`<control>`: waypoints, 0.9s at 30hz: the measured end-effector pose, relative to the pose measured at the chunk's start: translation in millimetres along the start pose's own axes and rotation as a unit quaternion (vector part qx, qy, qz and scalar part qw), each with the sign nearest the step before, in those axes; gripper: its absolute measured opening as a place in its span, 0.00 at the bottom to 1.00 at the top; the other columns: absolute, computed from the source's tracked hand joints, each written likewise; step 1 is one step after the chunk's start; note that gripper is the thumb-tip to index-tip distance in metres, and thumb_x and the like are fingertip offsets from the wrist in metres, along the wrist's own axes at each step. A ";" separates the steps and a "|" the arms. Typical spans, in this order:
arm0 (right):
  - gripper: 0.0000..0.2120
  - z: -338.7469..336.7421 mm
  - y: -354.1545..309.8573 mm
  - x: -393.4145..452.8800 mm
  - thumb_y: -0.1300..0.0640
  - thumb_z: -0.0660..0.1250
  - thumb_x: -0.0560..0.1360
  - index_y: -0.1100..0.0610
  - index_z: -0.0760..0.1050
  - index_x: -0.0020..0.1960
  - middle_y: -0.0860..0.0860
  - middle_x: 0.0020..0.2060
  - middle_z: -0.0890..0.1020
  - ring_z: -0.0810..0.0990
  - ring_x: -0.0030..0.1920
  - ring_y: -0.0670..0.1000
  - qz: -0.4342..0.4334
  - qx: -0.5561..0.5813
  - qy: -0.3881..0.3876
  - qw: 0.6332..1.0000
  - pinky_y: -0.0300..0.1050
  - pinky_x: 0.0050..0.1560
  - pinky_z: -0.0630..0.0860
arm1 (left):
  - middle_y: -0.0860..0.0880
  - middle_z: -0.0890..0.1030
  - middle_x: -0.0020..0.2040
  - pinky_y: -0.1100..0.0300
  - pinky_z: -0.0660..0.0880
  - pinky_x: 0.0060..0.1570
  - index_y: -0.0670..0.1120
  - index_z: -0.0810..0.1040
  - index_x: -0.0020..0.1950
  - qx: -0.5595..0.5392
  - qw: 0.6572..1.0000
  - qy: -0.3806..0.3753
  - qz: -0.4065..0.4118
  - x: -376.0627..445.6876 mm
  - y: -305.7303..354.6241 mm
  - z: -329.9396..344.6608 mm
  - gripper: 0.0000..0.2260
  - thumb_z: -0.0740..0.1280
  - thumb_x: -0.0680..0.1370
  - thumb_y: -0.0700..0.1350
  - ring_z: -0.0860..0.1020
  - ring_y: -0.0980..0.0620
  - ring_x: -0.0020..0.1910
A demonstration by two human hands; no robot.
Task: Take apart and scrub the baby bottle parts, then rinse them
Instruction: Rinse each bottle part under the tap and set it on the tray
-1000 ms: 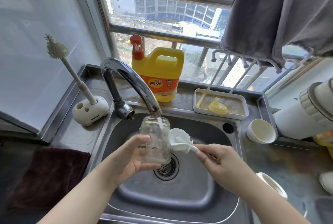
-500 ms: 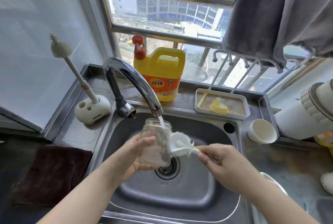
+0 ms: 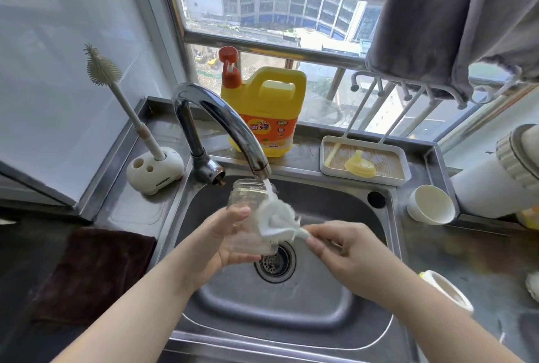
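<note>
Two hands work mid-frame: our left hand (image 3: pixel 224 241) grips the glass bottle (image 3: pixel 250 216), our right hand (image 3: pixel 335 248) pinches the brush (image 3: pixel 278 219) under running water. We judge rinsing underway; the yellow nipple (image 3: pixel 360 164) waits at right.

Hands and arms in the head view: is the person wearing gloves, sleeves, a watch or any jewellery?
Nothing is worn that shows. The left hand and right hand are bare, without gloves, and no rings are visible. Both forearms are bare up to the bottom edge of the picture: no sleeves, watch or bracelet.
</note>
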State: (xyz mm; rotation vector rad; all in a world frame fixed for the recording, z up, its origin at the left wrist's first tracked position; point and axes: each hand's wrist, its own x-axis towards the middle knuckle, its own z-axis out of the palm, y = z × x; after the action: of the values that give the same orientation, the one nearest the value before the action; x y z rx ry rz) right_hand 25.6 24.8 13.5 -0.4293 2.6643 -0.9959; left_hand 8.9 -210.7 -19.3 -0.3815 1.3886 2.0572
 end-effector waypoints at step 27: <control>0.10 -5.3 16.4 -5.6 0.49 0.64 0.77 0.45 0.80 0.54 0.44 0.37 0.83 0.79 0.38 0.43 0.048 0.044 0.080 0.995 0.44 0.41 0.76 | 0.41 0.81 0.58 0.41 0.78 0.52 0.48 0.74 0.65 -0.003 1.000 -0.001 -0.005 1.4 -5.5 10.6 0.33 0.74 0.62 0.57 0.80 0.40 0.57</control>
State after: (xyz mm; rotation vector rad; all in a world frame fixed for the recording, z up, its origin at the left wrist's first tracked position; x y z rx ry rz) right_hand 25.9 41.8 7.2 -0.2084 2.7386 -1.1566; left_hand 12.4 -199.2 -19.7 -0.3872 1.3762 2.0544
